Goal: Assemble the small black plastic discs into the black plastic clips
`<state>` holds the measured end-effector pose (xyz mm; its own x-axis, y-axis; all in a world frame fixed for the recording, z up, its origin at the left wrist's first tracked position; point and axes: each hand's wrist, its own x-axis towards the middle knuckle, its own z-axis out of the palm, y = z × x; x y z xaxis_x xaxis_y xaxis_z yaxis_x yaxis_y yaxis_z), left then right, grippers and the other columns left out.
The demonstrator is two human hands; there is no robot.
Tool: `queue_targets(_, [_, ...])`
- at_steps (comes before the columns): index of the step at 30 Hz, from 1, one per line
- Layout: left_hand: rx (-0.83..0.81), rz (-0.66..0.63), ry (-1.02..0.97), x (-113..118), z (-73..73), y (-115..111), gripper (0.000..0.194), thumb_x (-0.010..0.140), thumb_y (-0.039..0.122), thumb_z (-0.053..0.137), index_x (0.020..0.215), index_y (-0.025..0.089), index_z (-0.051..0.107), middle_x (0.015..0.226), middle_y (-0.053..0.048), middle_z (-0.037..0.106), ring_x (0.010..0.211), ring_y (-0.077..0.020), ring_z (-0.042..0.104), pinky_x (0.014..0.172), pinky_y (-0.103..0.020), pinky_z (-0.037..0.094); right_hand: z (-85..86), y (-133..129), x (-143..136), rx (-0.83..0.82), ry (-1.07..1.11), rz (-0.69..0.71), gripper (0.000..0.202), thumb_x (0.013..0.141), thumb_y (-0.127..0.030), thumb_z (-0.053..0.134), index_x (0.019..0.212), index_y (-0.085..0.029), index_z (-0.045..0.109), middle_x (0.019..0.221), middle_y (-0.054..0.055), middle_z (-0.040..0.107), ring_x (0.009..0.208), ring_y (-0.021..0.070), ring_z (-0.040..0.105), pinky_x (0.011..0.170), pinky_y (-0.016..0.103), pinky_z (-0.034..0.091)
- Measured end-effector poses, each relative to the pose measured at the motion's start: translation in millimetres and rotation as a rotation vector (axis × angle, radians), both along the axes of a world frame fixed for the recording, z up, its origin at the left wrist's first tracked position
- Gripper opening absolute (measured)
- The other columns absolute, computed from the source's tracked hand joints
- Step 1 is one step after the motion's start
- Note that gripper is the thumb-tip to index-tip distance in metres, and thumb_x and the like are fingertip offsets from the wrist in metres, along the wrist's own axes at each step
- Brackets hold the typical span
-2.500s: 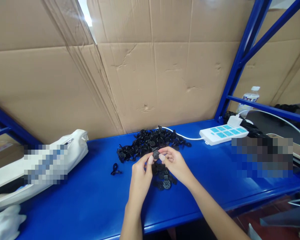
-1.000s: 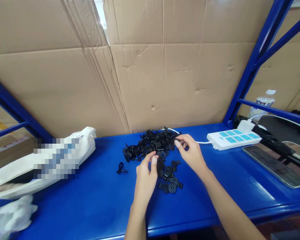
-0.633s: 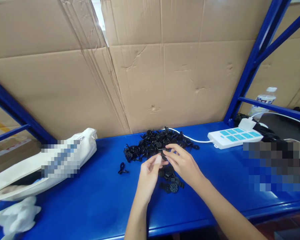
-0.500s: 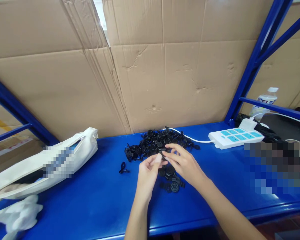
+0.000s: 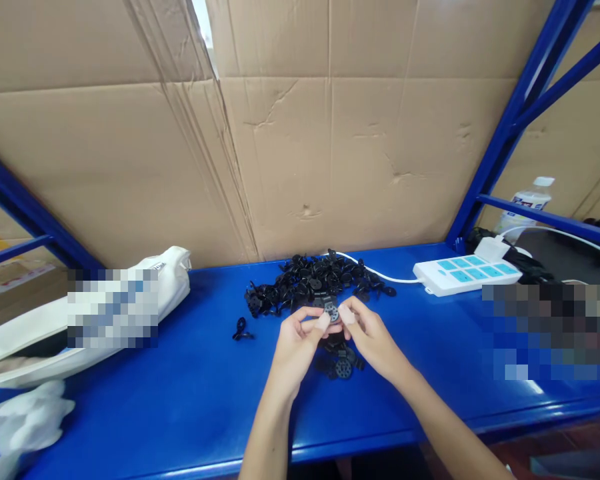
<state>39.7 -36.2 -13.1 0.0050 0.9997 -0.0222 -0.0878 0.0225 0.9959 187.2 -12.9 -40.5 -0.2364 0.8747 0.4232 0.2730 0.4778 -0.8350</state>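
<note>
Between my two hands is a small black round plastic clip (image 5: 332,312) with holes in its disc face, turned toward me. My left hand (image 5: 304,340) pinches its left side between thumb and fingers. My right hand (image 5: 364,327) grips the right side, thumb pressed on the edge. Just beyond my fingers lies a heap of similar black plastic parts (image 5: 310,277). Closer to me, partly under my hands, sits a smaller group of black round clips (image 5: 343,368). One loose black piece (image 5: 241,329) rests apart, left of the heap.
The blue table (image 5: 190,400) backs onto a cardboard sheet (image 5: 370,167). At right are a white power strip (image 5: 467,273) with a cable and a plastic bottle (image 5: 527,203). A white bag (image 5: 173,287) and a white plush-looking item (image 5: 30,417) lie at left. Blue frame posts (image 5: 503,143) flank both sides.
My right hand's fingers have closed in on the clip, which now shows its holed disc face between both thumbs. The whole view has shifted slightly.
</note>
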Motion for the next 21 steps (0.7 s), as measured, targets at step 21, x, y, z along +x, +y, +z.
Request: queue_targets(21, [0.216, -0.152, 0.318, 6, 4.2, -8, 0.035, 0.094, 0.042, 0.041, 0.070, 0.017, 0.048, 0.069, 0.001, 0.044, 0.067, -0.0129, 0.041, 0.064, -0.023, 0.035, -4.4, -6, -9, -0.063, 0.205, 0.041, 0.027, 0.098, -0.037, 0.038, 0.078, -0.021, 0.045, 0.069, -0.002, 0.051, 0.063, 0.0130, 0.049, 0.060, 0.025, 0.039])
